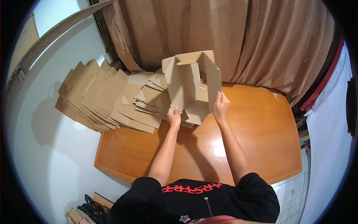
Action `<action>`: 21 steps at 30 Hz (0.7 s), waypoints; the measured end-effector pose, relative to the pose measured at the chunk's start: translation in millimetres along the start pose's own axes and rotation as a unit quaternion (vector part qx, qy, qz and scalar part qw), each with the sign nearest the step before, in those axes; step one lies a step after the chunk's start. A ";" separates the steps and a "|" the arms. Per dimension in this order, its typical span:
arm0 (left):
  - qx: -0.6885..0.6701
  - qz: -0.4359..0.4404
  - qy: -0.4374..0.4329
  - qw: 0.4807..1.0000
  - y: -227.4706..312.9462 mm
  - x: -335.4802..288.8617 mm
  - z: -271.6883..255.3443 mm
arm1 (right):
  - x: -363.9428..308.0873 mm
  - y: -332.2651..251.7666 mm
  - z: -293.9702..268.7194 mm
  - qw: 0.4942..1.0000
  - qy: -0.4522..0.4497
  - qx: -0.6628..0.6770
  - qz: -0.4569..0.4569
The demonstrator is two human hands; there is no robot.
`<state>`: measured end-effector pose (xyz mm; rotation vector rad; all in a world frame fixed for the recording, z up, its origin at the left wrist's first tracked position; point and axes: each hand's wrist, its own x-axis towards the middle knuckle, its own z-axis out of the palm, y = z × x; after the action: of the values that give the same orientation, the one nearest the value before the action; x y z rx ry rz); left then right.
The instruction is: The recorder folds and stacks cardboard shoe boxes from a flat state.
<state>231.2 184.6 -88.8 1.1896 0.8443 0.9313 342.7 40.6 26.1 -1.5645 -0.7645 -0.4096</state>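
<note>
While the left hand [174,118] and right hand [221,106] grip an open box [182,86], flattened cardboard [95,95] lies leftward; the bench [264,127] shines.

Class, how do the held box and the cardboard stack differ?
The box is opened out; the stack is flattened. The left hand and right hand hold the box up; the stack rests on the table. The box is single; the stack has many pieces. Both are brown cardboard.
</note>
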 end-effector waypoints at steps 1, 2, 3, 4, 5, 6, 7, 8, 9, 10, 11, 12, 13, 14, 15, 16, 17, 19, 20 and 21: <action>0.000 -0.001 -0.006 1.000 7.7 -5.8 4.0 | -6.0 -1.0 -16.3 0.998 0.032 0.020 0.041; -0.001 0.051 -0.002 0.999 12.2 -8.5 3.9 | -15.5 -0.1 -28.5 0.998 0.033 0.018 0.042; -0.002 0.102 0.001 0.995 16.6 -11.2 5.6 | -26.5 1.3 -41.5 0.996 0.041 0.032 0.073; 0.007 0.139 0.006 0.990 19.0 -13.6 8.1 | -37.4 1.2 -54.0 0.993 0.049 0.046 0.102; 0.007 0.135 -0.001 0.991 25.1 -20.4 15.1 | -48.2 10.7 -64.7 0.992 0.053 0.040 0.105; 0.020 0.143 -0.022 0.989 31.2 -27.9 21.0 | -59.8 25.3 -72.0 0.989 0.086 0.072 0.095; 0.033 0.149 -0.043 0.987 39.3 -38.4 25.3 | -71.5 33.2 -82.7 0.984 0.118 0.103 0.085; 0.042 0.162 -0.075 0.983 45.3 -46.7 27.1 | -77.3 20.3 -100.7 0.967 0.050 0.130 0.212; 0.043 0.154 -0.076 0.984 50.9 -56.2 28.2 | -82.0 22.7 -106.2 0.967 0.049 0.125 0.218; 0.112 0.251 -0.103 0.956 59.4 -69.4 35.0 | -84.7 24.3 -116.9 0.968 0.067 0.078 0.227; 0.179 0.346 -0.122 0.913 64.6 -79.6 38.0 | -86.7 24.8 -123.7 0.968 0.079 0.035 0.235; 0.173 0.343 -0.142 0.912 65.8 -88.9 41.5 | -89.4 24.1 -130.3 0.968 0.080 0.032 0.237; 0.171 0.341 -0.146 0.913 67.1 -98.1 45.6 | -90.8 23.5 -136.2 0.970 0.057 -0.015 0.236; 0.191 0.364 -0.152 0.899 68.2 -107.3 49.5 | -92.6 23.3 -142.8 0.970 0.033 -0.060 0.234; 0.210 0.386 -0.158 0.884 69.2 -116.4 53.4 | -95.8 28.1 -148.5 0.969 0.034 -0.063 0.236; 0.209 0.385 -0.161 0.885 71.4 -125.8 57.2 | -97.5 30.2 -151.9 0.978 0.032 -0.136 0.157; 0.219 0.404 -0.177 0.870 73.4 -135.3 60.8 | -99.6 31.9 -156.6 0.975 0.028 -0.206 0.077; 0.229 0.421 -0.193 0.856 71.2 -147.1 66.3 | -105.7 32.0 -164.9 0.976 0.061 -0.182 0.107; 0.245 0.410 -0.208 0.854 69.3 -150.9 67.9 | -105.1 32.7 -171.3 0.980 0.065 -0.103 0.159; 0.261 0.398 -0.222 0.851 67.7 -154.3 69.4 | -105.8 33.2 -177.6 0.975 0.069 -0.023 0.210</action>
<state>224.7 24.6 -1.8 2.2280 0.1846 1.0277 320.5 -156.5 -41.2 -1.6702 -0.3046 -0.2217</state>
